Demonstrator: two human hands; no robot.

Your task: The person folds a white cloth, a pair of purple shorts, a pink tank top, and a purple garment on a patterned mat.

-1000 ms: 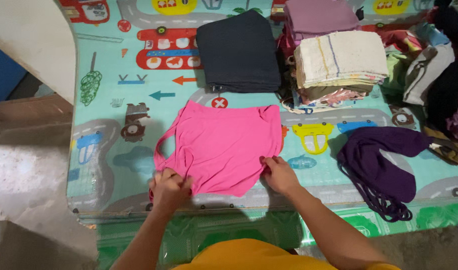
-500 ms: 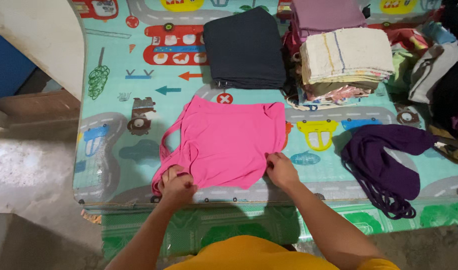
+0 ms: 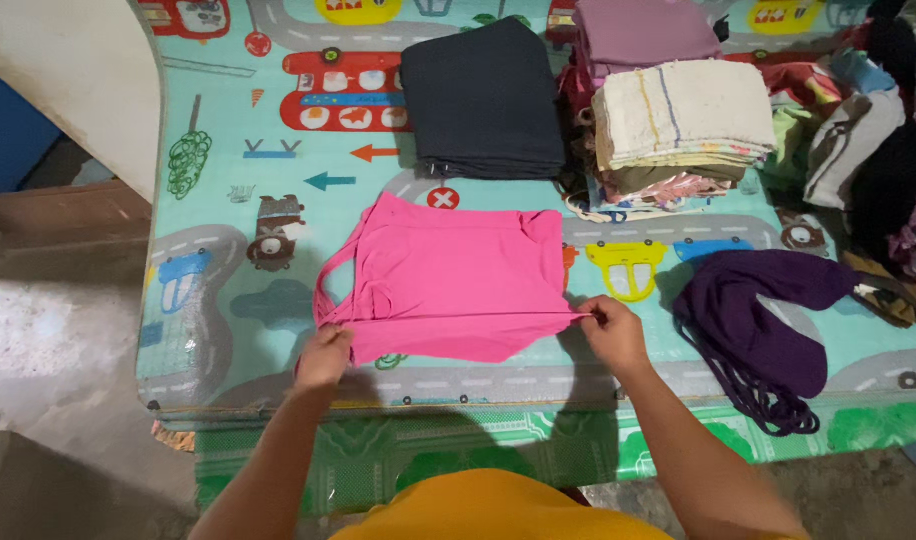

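Note:
A bright pink top (image 3: 448,280) lies spread on a teal play mat (image 3: 228,300) printed with roads and cars. My left hand (image 3: 325,357) pinches the top's near left corner, by its looped straps. My right hand (image 3: 611,333) pinches the near right corner, and the near edge is pulled taut and lifted slightly between the two hands. The far half of the top rests flat on the mat.
A folded dark navy garment (image 3: 485,100) lies beyond the top. To its right stands a stack of folded cloths (image 3: 678,125), cream on top. A purple garment (image 3: 763,320) with cords lies at the right, loose clothes at the far right. The mat's edge and concrete floor (image 3: 48,330) are to the left.
Both hands moved apart along the near edge, the right hand going further right. The edge is now stretched straight between them and lifted a little off the mat.

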